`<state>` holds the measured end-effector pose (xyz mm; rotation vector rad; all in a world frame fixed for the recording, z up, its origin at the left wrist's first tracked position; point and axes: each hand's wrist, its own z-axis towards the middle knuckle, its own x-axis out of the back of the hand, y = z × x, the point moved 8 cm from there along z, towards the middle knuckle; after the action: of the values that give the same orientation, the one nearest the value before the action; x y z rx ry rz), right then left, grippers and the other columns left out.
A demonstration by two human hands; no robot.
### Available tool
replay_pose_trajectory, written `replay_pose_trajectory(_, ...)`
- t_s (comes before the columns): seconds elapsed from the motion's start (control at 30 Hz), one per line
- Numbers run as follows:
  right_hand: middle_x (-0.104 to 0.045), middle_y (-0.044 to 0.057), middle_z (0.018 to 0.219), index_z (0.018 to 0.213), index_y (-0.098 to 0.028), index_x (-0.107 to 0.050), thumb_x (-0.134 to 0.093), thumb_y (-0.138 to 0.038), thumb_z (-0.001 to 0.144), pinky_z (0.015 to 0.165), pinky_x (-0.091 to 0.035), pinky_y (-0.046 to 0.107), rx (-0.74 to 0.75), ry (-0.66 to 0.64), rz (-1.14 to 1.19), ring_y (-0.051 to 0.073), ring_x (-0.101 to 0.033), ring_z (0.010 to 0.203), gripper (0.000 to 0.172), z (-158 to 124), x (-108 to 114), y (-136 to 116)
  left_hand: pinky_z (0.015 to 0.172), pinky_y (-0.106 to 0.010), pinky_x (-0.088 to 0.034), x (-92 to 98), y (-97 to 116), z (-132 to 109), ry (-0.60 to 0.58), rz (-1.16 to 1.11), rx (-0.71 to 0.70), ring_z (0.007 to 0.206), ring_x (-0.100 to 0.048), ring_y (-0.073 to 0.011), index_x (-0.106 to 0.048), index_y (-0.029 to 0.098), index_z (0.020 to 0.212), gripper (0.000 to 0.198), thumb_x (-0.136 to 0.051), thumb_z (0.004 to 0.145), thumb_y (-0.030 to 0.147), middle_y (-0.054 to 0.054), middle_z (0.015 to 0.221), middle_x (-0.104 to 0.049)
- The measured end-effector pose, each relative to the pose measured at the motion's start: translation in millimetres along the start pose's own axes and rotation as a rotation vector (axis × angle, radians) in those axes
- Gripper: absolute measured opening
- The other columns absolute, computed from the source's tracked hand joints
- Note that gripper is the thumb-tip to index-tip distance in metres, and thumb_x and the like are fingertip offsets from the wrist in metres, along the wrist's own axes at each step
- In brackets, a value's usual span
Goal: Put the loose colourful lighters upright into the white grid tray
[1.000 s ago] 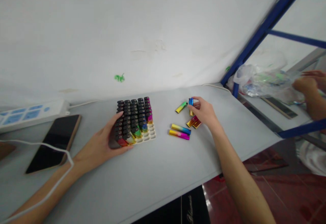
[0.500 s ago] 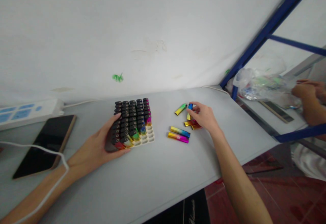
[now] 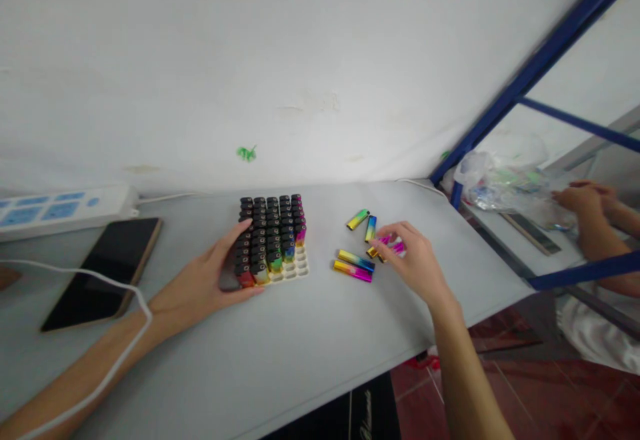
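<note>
My left hand (image 3: 213, 270) grips the left side of a pale tray (image 3: 299, 265) filled mostly with black-topped lighters (image 3: 273, 227); the slots at its front right corner hold nothing. My right hand (image 3: 387, 243) is over a few pink and gold lighter sleeves, its thumb and fingers close around them; whether one is gripped is hard to tell. Just left of these fingers stands out a blue and yellow sleeve (image 3: 371, 229), lying flat, with a green and yellow one (image 3: 358, 219) beyond it. Nearer the front, a yellow-blue sleeve (image 3: 356, 260) lies beside a yellow-pink one (image 3: 353, 271).
A phone (image 3: 105, 270) and a white power strip (image 3: 65, 208) lie at the left, with a white cable crossing my left forearm. A blue metal frame (image 3: 520, 87) rises at the right. Beyond it are plastic bags (image 3: 505, 183) and another person's hands (image 3: 585, 197).
My right hand has left the blue and yellow sleeve and moved toward the pink and gold ones. The view has shifted slightly; my left hand still holds the tray.
</note>
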<state>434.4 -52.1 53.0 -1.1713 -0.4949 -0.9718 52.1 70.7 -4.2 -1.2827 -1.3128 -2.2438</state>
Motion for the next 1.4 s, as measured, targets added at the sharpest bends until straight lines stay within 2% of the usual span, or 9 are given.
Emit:
replay_pose_trajectory(0.13,-0.076,0.013,0.117,0.119,-0.027,-0.080,-0.076,-0.037,0.107,0.101,-0.066,0.051,0.100,-0.045,-0.037,0.033,-0.077,0.112,0.016,-52,-17,-22,0.130,-0.062,-0.052,3.3,10,0,-0.017,-0.023,-0.006,0.153,-0.066,-0.0456,-0.030,0.032,0.182,0.122,-0.083,0.084,0.082,-0.011,0.179,-0.056)
replay_pose_trajectory(0.27,-0.074,0.014,0.121,0.123,-0.028,-0.080,-0.069,-0.037,0.111,0.105,-0.066,0.055,0.127,-0.044,-0.045,0.034,-0.075,0.118,0.019,-67,-29,-26,0.131,-0.064,-0.051,4.8,16,0,-0.016,-0.037,-0.017,0.154,-0.064,-0.0464,-0.027,0.033,0.183,0.121,-0.082,0.086,0.080,-0.012,0.179,-0.055)
replay_pose_trajectory(0.37,-0.074,0.015,0.128,0.118,-0.027,-0.078,-0.065,-0.042,0.113,0.111,-0.063,0.056,0.100,0.015,0.062,0.033,-0.073,0.126,0.021,-56,-20,-29,0.131,-0.064,-0.051,5.0,16,-1,-0.018,-0.042,-0.020,0.155,-0.063,-0.0462,-0.029,0.034,0.183,0.121,-0.083,0.086,0.080,-0.012,0.180,-0.054)
replay_pose_trajectory(0.5,-0.080,0.014,0.123,0.110,-0.026,-0.072,-0.066,-0.060,0.111,0.098,-0.065,0.047,-0.057,0.083,0.422,0.029,-0.077,0.115,0.034,-25,-13,-35,0.134,-0.063,-0.047,1.7,12,-2,-0.038,-0.051,-0.025,0.160,-0.059,-0.0450,-0.026,0.035,0.184,0.121,-0.082,0.087,0.082,-0.012,0.182,-0.050)
replay_pose_trajectory(0.73,-0.068,-0.004,0.074,0.106,-0.030,-0.058,-0.079,-0.079,0.094,0.069,-0.061,0.034,-0.178,-0.139,1.150,0.021,-0.073,0.074,0.055,48,-55,-92,0.135,-0.060,-0.047,2.5,11,-3,-0.026,-0.029,-0.038,0.161,-0.057,-0.0432,-0.025,0.038,0.184,0.119,-0.084,0.088,0.076,-0.010,0.184,-0.048)
replay_pose_trajectory(0.97,-0.050,-0.012,0.064,0.111,-0.030,-0.057,-0.076,-0.084,0.093,0.043,-0.024,0.022,-0.223,-0.215,1.154,0.009,-0.031,0.045,0.059,54,-100,-92,0.130,-0.063,-0.054,3.8,13,-4,-0.014,-0.027,-0.039,0.157,-0.062,-0.0448,-0.026,0.039,0.184,0.118,-0.084,0.088,0.074,-0.010,0.181,-0.052)
replay_pose_trajectory(1.1,-0.046,-0.011,0.059,0.106,-0.028,-0.059,-0.072,-0.088,0.093,0.047,-0.022,0.024,-0.265,-0.291,1.137,0.011,-0.029,0.049,0.063,36,-116,-90,0.129,-0.064,-0.054,2.8,10,-4,-0.012,-0.028,-0.039,0.155,-0.063,-0.0448,-0.024,0.042,0.184,0.121,-0.085,0.086,0.078,-0.009,0.182,-0.052)
replay_pose_trajectory(1.23,-0.030,-0.009,0.056,0.071,-0.026,-0.050,-0.056,-0.097,0.092,0.048,-0.018,0.026,-0.368,-0.386,1.176,0.010,-0.022,0.050,0.074,28,-130,-97,0.131,-0.065,-0.052,4.1,11,-4,-0.025,-0.023,-0.004,0.157,-0.062,-0.0452,-0.026,0.040,0.184,0.121,-0.086,0.085,0.077,-0.010,0.181,-0.052)
replay_pose_trajectory(1.4,-0.028,-0.007,0.051,0.058,-0.029,-0.035,-0.051,-0.076,0.097,0.046,-0.019,0.028,-0.459,-0.334,1.099,0.011,-0.019,0.048,0.064,25,-135,-92,0.135,-0.064,-0.047,4.1,15,-4,-0.049,-0.037,0.000,0.163,-0.053,-0.0453,-0.026,0.036,0.184,0.117,-0.083,0.089,0.075,-0.009,0.186,-0.046)
